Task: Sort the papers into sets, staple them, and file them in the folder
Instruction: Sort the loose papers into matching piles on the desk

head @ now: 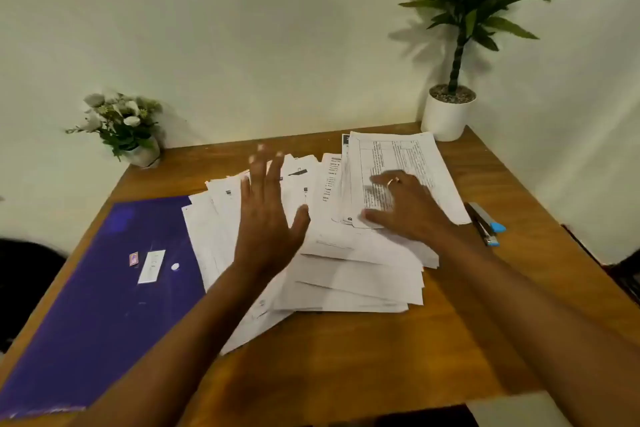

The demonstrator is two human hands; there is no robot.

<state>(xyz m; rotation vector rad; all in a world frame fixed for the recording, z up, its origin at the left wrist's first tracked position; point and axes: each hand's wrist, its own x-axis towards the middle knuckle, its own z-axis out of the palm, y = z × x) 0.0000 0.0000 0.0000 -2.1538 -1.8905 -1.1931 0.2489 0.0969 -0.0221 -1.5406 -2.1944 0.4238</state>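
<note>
Many loose papers (346, 270) fan out right of the folder (104, 305), left hand (266, 229) spread, perhaps hovering (blurred), right hand (412, 211) flat on them; careless sweeping could mix sets or shed sheets.

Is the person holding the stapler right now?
No, the stapler lies on the table beside the papers, and the right hand rests on the papers instead.

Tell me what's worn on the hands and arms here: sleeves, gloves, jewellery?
No sleeves or gloves show on either arm. The left hand wears nothing that shows. The right hand has a thin, light-coloured ring on one finger. No watch or bracelet shows on either wrist.
</note>
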